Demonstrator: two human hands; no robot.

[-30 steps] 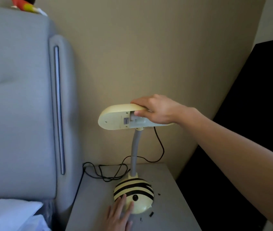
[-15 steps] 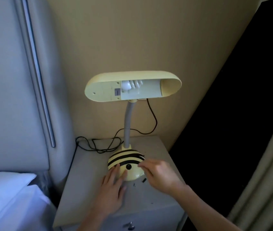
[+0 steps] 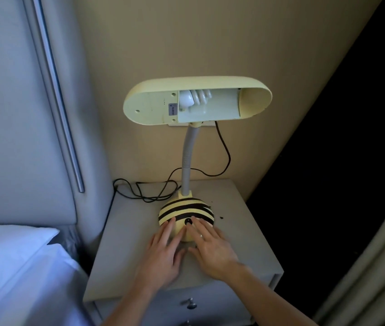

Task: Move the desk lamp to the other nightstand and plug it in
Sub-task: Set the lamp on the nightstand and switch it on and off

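Note:
A cream desk lamp stands on the grey nightstand (image 3: pixel 139 250). Its long oval shade (image 3: pixel 198 100) is tipped up, showing the white bulb. A grey flexible neck (image 3: pixel 188 158) rises from a round base (image 3: pixel 186 214) with black stripes and a black button. My left hand (image 3: pixel 163 257) lies flat against the base's front left, fingers spread. My right hand (image 3: pixel 212 248) rests fingers-first on the base's front right, beside the button. The black cord (image 3: pixel 154 191) lies looped behind the base and runs up the wall to behind the shade; the plug is hidden.
A padded grey headboard (image 3: pixel 22 114) with a metal strip stands at the left, a white pillow (image 3: pixel 12 260) below it. The nightstand has a drawer with a knob (image 3: pixel 190 304). A dark gap and a curtain (image 3: pixel 375 267) are at the right. Small dark specks lie right of the base.
My right hand let go of the shade and came down onto the lamp base. The left hand stayed at the base. The view dropped closer to the nightstand.

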